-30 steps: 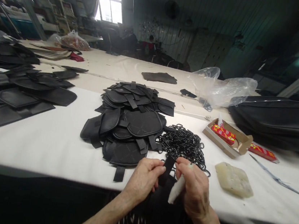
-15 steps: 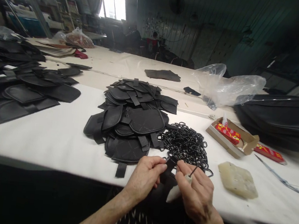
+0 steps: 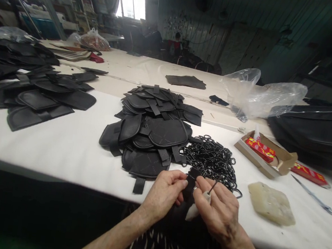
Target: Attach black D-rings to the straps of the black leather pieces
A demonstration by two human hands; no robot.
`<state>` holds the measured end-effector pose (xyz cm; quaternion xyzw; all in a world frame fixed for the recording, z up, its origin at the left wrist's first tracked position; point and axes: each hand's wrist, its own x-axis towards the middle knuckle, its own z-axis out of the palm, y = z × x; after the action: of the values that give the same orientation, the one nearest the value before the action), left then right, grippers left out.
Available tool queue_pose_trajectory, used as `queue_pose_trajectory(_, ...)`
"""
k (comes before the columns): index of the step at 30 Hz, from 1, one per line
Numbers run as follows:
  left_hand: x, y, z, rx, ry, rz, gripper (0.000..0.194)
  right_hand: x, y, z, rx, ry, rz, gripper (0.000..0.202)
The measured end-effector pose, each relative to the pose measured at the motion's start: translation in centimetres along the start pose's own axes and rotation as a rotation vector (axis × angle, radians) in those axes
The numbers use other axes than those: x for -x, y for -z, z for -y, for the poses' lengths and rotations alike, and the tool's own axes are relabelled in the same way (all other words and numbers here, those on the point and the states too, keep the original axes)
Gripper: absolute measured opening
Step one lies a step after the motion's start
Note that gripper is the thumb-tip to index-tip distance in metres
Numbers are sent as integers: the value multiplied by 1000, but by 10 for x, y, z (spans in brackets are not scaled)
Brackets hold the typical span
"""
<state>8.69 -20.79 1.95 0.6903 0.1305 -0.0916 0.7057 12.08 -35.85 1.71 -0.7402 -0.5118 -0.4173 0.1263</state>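
Note:
My left hand is closed, thumb and fingertips pinching a black strap at the table's front edge. On the other side of that strap, my right hand is closed around an awl with a pale handle, its dark shaft slanting up past the fingers. My right fingertips also touch the strap's edge. A thin shiny line crosses the strap near its top; whether it is a ring, I cannot tell. Just beyond both hands lies a heap of black metal rings. Stacked black padded pieces with short straps lie to its left.
To the right are a yellowish wax-like block, an open cardboard box with red packets, and a pointed blade-like tool. Clear plastic bags lie behind. More black pieces are at left. A person is far back.
The whole view has shifted slightly, so the table's contents appear farther right. Both hands keep their hold near the strap, with only slight finger movement.

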Motion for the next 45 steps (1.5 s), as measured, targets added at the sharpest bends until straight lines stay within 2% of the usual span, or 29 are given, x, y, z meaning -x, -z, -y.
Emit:
queue_pose_trajectory(3, 1, 0, 1, 23, -25, 0, 16, 5, -2, 6, -125, -103, -1, 15)
queue_pose_trajectory(7, 3, 2, 1, 82, -44, -15, 38, 13, -5, 13, -230, -204, -9, 16)
queue_pose_trajectory(9, 4, 3, -1, 84, -24, -18, 43, 16, -6, 15, -239, -224, -10, 16)
queue_pose_trajectory(12, 3, 3, -3, 60, 0, -9, 37, 19, -7, 17, -242, -268, -21, 18)
queue_pose_trajectory(17, 2, 3, -2, 79, -35, -22, 26, 19, -9, 23, -272, -373, -30, 18)
queue_pose_trajectory(20, 4, 1, -1, 68, -55, -59, 20, 19, -9, 29, -272, -545, -47, 13)
queue_pose_trajectory(22, 5, 0, 0, 52, -79, -83, 18, 16, -8, 32, -294, -725, -58, 6)
queue_pose_trajectory(25, 8, -3, 3, 29, -116, -124, 19, 8, -6, 35, -536, -1079, -49, 11)
queue_pose_trajectory(27, 9, -5, 7, 13, -146, -150, 20, 0, -5, 36, -690, -1239, -38, 17)
queue_pose_trajectory(32, 11, -6, 14, -28, -208, -166, 21, -12, -7, 36, -738, -1294, -36, 19)
queue_pose_trajectory(35, 18, -2, 10, 12, -196, -142, 22, -10, -6, 33, -765, -1284, -53, 19)
queue_pose_trajectory(37, 26, 2, 5, 24, -198, -179, 20, -8, -3, 28, -786, -1266, -66, 20)
queue_pose_trajectory(39, 34, 7, 3, 55, -148, -179, 15, -7, -1, 23, -801, -1243, -80, 22)
queue_pose_trajectory(40, 36, 9, 3, 111, -70, -116, 19, -7, 1, 22, -804, -1230, -88, 22)
queue_pose_trajectory(43, 37, 13, 6, 410, 336, 211, 39, -7, 4, 24, -801, -1170, -108, 21)
queue_pose_trajectory(45, 33, 13, 9, 608, 526, 305, 50, -5, 6, 31, -774, -1044, -98, 19)
